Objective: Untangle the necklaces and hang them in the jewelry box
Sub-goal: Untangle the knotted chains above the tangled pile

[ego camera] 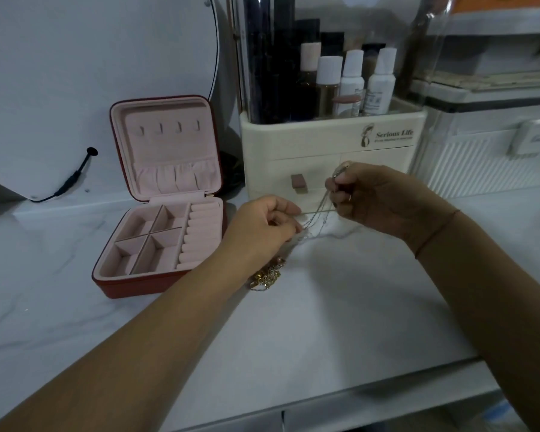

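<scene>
Chain (319, 210) slants from our left hand (262, 226), low, up to our right hand (381, 201) | both hands pinch it | gold necklaces (264, 277) lie under our left wrist | jewelry box (128, 289) hooks (161, 128) wait left, nearest our left hand

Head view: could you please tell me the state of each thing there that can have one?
Jewelry box: open, lid upright, hooks bare.
Silver chains: held up between both hands.
Gold necklaces: heaped on the counter.
Left hand: pinches the silver chains.
Right hand: pinches the silver chains, higher.
Organizer drawers: shut.
</scene>
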Available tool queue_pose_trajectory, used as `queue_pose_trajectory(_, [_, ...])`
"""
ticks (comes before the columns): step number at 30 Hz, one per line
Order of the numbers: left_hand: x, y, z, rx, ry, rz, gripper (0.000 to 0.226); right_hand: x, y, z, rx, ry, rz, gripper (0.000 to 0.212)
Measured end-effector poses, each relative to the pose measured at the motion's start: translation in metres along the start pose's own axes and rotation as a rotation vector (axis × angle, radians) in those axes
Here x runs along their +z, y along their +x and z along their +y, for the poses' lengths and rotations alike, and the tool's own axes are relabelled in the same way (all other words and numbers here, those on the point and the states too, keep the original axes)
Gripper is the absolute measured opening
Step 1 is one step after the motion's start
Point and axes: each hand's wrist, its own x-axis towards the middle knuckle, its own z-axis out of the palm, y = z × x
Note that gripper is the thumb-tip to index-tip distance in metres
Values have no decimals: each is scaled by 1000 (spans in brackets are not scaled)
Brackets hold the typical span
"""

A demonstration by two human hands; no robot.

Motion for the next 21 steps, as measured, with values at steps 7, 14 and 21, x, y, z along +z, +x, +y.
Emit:
queue_pose_trajectory(7, [-2,0,-1,0,45,64,22,15,-6,2,72,-75,-107,13])
queue_pose_trajectory(14, [-2,0,4,-17,-306,-40,17,19,-7,3,124,-42,-181,28])
queue_pose_trajectory(21, [-3,-2,5,28,-290,-33,7,20,-9,3,170,-85,-167,16])
